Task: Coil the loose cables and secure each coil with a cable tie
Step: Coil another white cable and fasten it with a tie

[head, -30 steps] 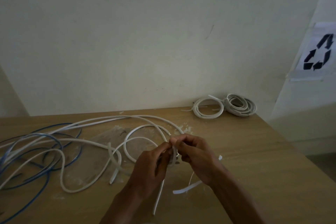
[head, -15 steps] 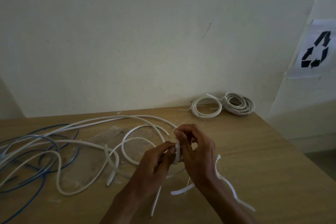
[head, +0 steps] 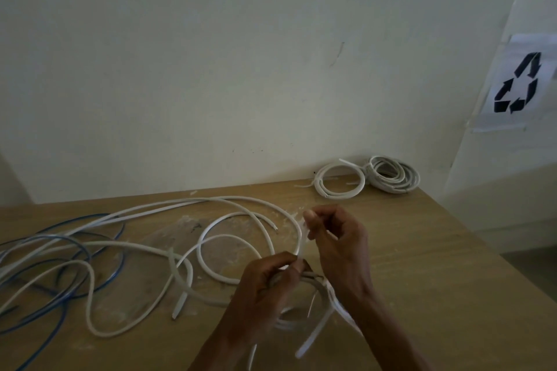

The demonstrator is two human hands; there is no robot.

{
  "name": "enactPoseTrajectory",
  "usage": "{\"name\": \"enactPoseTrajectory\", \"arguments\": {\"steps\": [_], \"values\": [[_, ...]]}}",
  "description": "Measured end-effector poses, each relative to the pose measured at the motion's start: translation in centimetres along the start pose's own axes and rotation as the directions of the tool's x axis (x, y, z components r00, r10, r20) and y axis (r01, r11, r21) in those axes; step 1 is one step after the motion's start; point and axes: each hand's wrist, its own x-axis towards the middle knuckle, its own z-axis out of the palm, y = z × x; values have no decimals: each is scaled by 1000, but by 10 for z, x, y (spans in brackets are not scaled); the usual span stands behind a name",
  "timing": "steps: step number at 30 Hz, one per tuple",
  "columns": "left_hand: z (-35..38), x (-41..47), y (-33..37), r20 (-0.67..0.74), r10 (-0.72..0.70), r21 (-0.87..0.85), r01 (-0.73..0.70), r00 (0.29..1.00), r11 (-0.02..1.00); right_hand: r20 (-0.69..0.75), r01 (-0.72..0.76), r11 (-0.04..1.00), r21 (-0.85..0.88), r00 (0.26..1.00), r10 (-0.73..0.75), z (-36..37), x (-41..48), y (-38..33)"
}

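Pinching flat, smooth white cable tie

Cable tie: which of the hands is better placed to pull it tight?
Right. The right hand pinches the free tail of the cable tie above the coil, so it can likely pull; the left hand grips the coil to steady it.

white cables | blue cable | tan table — black recycling sign
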Motion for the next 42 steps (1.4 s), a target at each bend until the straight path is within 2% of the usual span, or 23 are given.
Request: {"name": "enactPoseTrajectory", "arguments": {"steps": [2, 4, 6, 8, 11, 13, 16, 19, 24, 28, 30, 34, 39, 42], "values": [[-2, 0, -3, -41, -55, -78, 52, 998, 996, 174, -35, 998, 46, 984, 26, -1, 0, 1], [-7, 1, -1, -86, -96, -122, 85, 992, 989, 372, -118, 992, 50, 924, 91, 3, -7, 0], [-14, 1, -1, -128, -85, -94, 74, 988, 993, 472, -184, 983, 24, 869, 151, 8, -13, -1], [-17, 1, 0, -140, -95, -114, 79, 986, 990, 444, -116, 993, -29, 888, 116, 12, -14, 3], [-16, 3, -2, -134, -165, -189, 138, 977, 972, 325, 19, 995, -102, 946, 16, 13, -13, 10], [-17, 5, -4, -108, -200, -202, 175, 974, 964, 291, -34, 998, -52, 955, 48, 13, -12, 11], [-17, 9, -8, -52, -246, -195, 232, 968, 953, 272, -240, 970, 43, 937, 220, 15, -13, 12], [-14, 10, -12, -38, -247, -185, 236, 968, 954, 246, -277, 960, 47, 934, 258, 15, -11, 18], [-11, 11, -15, -85, -235, -128, 223, 968, 966, 187, -74, 990, -124, 978, 96, 18, -13, 26], [-6, 9, -15, -138, -210, -69, 202, 968, 977, 103, 177, 921, -347, 983, -150, 21, -12, 38], [-5, 11, -16, -189, -199, -51, 192, 962, 980, 119, 221, 918, -328, 974, -192, 20, -13, 40], [-3, 15, -20, -221, -224, -90, 209, 949, 974, 117, 124, 968, -219, 988, -100, 16, -10, 36], [0, 20, -23, -130, -308, -181, 283, 942, 942, 78, -81, 990, -117, 993, 91, 16, -8, 41], [2, 23, -24, -94, -319, -224, 292, 943, 930, 62, -111, 987, -114, 991, 119, 13, -5, 42]]}}
